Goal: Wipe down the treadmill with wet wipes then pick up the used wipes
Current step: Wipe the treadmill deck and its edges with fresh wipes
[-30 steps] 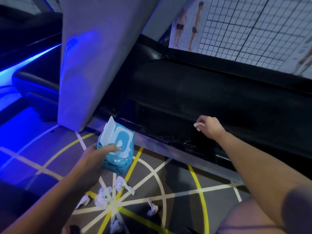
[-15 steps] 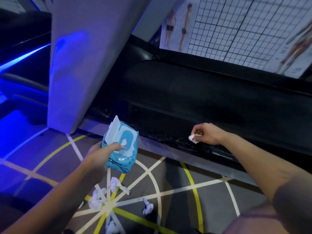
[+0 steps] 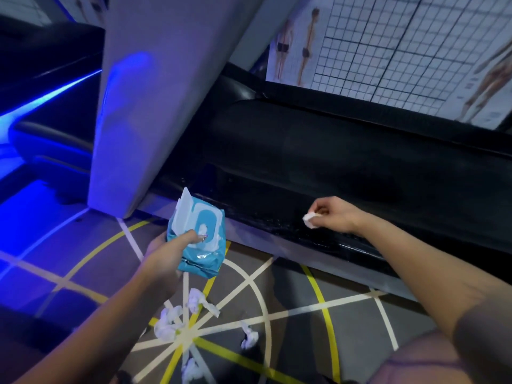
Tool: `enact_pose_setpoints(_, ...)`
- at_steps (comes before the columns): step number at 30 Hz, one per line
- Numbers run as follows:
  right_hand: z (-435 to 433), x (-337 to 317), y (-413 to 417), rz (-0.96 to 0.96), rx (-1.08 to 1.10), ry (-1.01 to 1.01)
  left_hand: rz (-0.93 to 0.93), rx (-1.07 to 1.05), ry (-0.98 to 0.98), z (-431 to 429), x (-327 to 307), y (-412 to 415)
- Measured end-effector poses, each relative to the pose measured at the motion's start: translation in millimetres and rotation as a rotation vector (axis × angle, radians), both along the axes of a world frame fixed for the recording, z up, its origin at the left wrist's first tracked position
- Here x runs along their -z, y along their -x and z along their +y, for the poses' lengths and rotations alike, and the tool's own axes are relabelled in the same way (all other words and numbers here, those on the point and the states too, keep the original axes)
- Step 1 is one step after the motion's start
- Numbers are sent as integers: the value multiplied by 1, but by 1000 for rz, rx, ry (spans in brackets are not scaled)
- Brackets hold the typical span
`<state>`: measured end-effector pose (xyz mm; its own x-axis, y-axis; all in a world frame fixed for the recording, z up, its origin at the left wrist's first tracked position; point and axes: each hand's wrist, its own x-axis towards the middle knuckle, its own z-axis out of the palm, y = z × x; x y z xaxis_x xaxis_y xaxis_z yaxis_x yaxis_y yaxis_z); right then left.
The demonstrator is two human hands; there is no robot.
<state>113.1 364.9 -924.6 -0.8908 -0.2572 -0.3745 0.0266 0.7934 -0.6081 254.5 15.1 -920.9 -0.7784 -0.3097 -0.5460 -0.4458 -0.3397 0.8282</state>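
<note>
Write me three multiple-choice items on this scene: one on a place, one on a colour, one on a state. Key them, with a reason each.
1. Where is the right hand holding its wipe?
A) at the treadmill's black side rail
B) on the floor
C) inside the pack

2. What colour is the wipes pack in the left hand?
A) red
B) light blue
C) black

3. How is the pack's lid?
A) flipped open
B) shut
C) torn off

Key:
1 A, the pinched wipe is at the rail.
2 B, its wrapper is light blue and white.
3 A, the white lid stands up from the opening.
</note>
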Motion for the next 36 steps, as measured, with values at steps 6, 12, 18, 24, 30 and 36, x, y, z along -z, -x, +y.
enact_pose_setpoints(6,-112,3,6,263,-311,-104,-3,-101,11,-45,5,-20)
enact_pose_setpoints(12,-228,52,22,786,-487,-99,3,-201,9,-91,12,-41)
enact_pose_setpoints(18,-291,74,47,964,-316,-155,24,-164,-3,-118,22,-47)
enact_pose_setpoints(24,-310,86,47,851,-251,-262,-4,-132,2,-126,28,-36)
enact_pose_setpoints(30,-285,81,32,769,-233,-303,23,-43,-17,-110,20,-12)
enact_pose_setpoints(36,-232,70,3,822,-366,-371,-40,-38,-64,-75,17,12)
